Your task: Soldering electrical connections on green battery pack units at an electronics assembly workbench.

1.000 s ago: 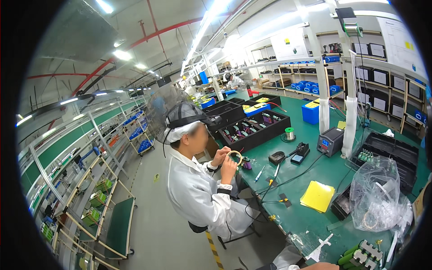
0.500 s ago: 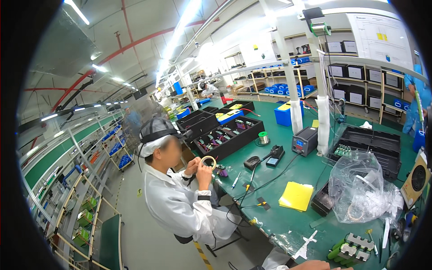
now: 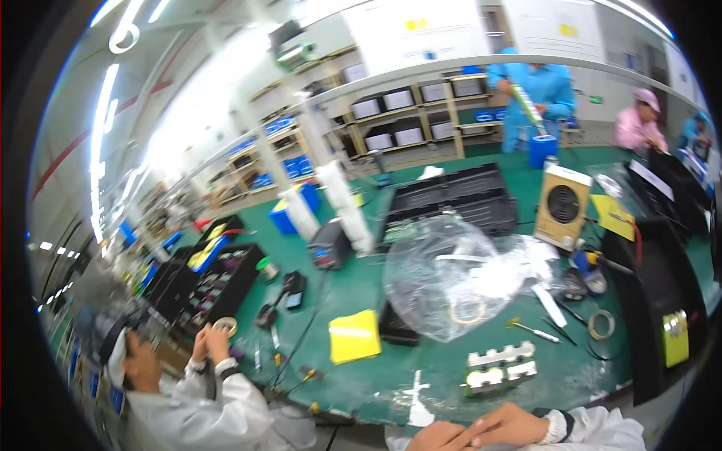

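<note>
Camera view has turned rightward since the earlier frame, showing more of the left hand (image 3: 436,437) and right hand (image 3: 514,425). These overlap and touch; whether either pinches anything cannot be told. Battery pack (image 3: 491,376) sits just beyond them on the green workbench (image 3: 430,358); clear plastic bag (image 3: 423,279) lies farther back.

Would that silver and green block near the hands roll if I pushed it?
Probably not: the block looks broad and angular, so it might slide. Its metallic-looking top suggests it's stiff, and perhaps heavy for its size.
</note>
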`<state>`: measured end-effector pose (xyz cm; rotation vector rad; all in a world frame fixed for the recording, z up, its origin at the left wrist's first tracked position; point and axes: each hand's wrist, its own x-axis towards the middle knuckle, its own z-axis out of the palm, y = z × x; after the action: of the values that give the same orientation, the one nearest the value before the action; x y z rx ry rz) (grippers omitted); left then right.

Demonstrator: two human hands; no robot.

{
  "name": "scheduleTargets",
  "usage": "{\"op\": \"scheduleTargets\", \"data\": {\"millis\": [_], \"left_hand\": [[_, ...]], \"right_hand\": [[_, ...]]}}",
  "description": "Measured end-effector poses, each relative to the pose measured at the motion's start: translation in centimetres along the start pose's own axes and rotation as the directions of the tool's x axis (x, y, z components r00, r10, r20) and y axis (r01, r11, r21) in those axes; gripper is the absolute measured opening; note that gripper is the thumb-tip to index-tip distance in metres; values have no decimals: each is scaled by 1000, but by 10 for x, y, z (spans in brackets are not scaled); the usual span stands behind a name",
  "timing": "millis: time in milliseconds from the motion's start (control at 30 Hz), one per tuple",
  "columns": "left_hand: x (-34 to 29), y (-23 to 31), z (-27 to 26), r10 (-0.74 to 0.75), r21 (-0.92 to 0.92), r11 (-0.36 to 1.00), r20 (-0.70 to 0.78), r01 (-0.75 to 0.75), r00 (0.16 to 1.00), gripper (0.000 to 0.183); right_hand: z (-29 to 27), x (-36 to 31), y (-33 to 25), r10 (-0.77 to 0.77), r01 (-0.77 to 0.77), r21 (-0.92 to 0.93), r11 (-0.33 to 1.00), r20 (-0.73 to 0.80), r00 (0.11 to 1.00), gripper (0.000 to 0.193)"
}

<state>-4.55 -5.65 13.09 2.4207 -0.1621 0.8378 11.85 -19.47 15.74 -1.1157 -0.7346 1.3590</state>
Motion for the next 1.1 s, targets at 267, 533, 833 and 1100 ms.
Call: {"op": "scheduleTargets", "data": {"millis": [267, 533, 833, 1100], "left_hand": [[1, -4, 1, 20, 16, 1000, 35, -20, 999, 47], [6, -2, 7, 7, -10, 1000, 4, -7, 1000, 44], [-5, -15, 21, 0, -159, 987, -79, -13, 997, 41], [-14, -17, 30, -120, -284, 957, -175, 67, 977, 47]], "right_hand": [[-7, 1, 6, -6, 2, 39, 999, 94, 996, 19], [-12, 3, 16, -45, 23, 140, 990, 157, 987, 17], [-13, 3, 30, 11, -35, 121, 992, 196, 980, 18], [1, 7, 25, -78, 58, 189, 980, 104, 992, 20]]}}
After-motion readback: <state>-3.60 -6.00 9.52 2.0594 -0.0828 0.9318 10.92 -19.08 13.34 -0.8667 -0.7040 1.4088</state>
